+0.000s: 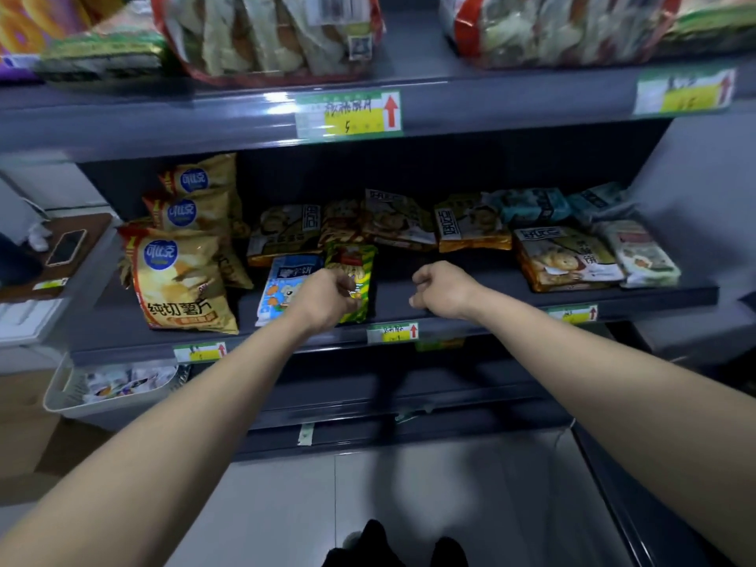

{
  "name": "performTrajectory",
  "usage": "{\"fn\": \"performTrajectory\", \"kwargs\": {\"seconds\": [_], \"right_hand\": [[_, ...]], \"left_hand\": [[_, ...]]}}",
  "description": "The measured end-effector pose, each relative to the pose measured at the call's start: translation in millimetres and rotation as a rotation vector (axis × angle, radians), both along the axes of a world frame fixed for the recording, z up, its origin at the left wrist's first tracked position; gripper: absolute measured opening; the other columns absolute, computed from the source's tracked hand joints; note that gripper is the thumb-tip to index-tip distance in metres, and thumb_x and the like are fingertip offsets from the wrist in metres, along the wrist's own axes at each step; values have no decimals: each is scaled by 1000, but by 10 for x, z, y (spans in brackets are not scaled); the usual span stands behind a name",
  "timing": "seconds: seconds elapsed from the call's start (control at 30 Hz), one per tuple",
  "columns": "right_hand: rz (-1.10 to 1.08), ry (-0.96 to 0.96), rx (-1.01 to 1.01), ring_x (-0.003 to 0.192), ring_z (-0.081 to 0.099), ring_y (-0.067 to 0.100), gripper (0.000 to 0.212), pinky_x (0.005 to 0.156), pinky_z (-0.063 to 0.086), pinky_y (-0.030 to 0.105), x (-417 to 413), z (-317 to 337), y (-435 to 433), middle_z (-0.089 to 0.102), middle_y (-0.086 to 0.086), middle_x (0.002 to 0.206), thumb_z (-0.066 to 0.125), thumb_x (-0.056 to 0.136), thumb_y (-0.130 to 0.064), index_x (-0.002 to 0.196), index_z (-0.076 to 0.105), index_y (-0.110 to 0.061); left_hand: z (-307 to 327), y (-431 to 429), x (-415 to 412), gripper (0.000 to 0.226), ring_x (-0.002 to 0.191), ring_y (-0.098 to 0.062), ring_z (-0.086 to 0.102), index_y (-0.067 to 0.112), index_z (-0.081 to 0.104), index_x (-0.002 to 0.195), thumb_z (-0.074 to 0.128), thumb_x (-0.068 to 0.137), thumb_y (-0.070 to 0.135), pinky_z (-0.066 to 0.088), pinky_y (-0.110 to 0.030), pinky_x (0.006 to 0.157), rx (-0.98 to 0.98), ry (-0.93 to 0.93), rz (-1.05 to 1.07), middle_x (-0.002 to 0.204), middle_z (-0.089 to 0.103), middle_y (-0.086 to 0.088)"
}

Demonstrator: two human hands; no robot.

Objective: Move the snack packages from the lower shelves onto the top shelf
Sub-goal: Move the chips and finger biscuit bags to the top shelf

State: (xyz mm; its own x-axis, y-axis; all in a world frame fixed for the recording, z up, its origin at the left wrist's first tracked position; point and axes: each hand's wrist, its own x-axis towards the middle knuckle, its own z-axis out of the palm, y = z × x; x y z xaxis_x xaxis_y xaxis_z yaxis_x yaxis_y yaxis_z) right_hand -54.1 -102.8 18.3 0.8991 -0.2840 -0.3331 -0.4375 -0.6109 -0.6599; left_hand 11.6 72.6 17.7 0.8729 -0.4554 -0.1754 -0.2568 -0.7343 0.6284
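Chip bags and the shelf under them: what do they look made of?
Chip bags: glossy plastic film, maybe foil-lined, judging by the crinkled edges and bright highlights. Shelf: probably painted metal in a dark grey satin finish, since it looks thin, flat and hard-edged, with soft glare.

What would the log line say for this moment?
phase: pickup | left hand: curled at green packet, grip unclear | right hand: curled, empty

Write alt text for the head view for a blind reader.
Two bare arms reach to a middle shelf of snack packages: the left hand curls against a green-and-yellow packet, the right hand curls over bare shelf. Larger bags lie on the shelf above.
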Motion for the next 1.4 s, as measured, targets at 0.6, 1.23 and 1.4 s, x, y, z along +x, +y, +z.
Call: {"fn": "performTrajectory", "kwargs": {"seconds": [0.6, 1.23, 1.4], "right_hand": [[-111, 130, 233, 117, 54, 32, 45, 98, 47, 44, 874, -496, 313, 53, 22, 131, 62, 89, -11, 128, 47, 7], [-287, 214, 535, 100, 62, 24, 52, 88, 52, 47, 670, -571, -146, 62, 6, 114, 57, 88, 0, 133, 46, -24], [-289, 94, 419, 85, 61, 16, 55, 68, 53, 23, 620, -451, -366, 65, 7, 109, 58, 78, 18, 123, 61, -14]], "left_hand": [[-437, 37, 860, 9, 74, -28, 53, 3, 58, 80, 59, 87, 9, 40, -29, 57, 154, 98, 91, 72, 56, -11], [-445, -414, 499, 21, 67, -22, 62, 10, 51, 75, 63, 82, -6, 58, -37, 65, -230, 430, 115, 73, 63, -8], [-472, -628, 656, 56, 125, -37, 39, 7, 41, 133, 59, 80, 3, 37, -40, 103, 218, -160, -101, 138, 38, -18]]}}
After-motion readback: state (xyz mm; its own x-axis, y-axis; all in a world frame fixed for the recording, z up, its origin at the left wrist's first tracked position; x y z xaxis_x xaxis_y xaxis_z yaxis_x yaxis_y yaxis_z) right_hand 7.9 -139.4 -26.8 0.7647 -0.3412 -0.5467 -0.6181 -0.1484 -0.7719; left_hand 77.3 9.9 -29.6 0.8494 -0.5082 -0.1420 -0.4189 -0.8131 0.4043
